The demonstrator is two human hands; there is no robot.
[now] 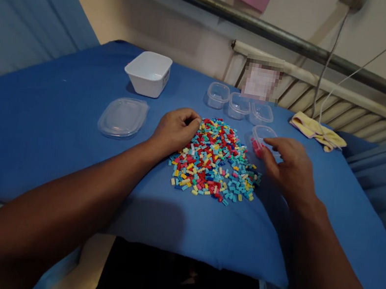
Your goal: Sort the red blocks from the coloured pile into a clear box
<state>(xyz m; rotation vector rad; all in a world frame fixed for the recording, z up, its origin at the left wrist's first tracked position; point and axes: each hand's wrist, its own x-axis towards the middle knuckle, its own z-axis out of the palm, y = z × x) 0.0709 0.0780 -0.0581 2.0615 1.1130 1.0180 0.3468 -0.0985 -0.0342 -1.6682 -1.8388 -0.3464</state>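
Right grip [290,169]: thumb and fingertips narrowly parted at tub [263,132] of red bricks [257,149]; no brick seen between them. Left grip [176,130]: curled, contents hidden, at left edge of pile [212,160], hence nearer one. Pile: left of right grip; roughly round, no clear long axis. Three more tubs [239,107]: beyond both grips.

Small plastic building bricks [208,164] in red, light blue, yellow, dark blue, green, cream and pink lie loose in a broad, shallow heap on the blue cloth [152,207], thinning to scattered single pieces at its near edge. Just beside its far right side, a clear plastic tub [265,131], open-topped and partly hidden, holds pinkish-red pieces [256,148].
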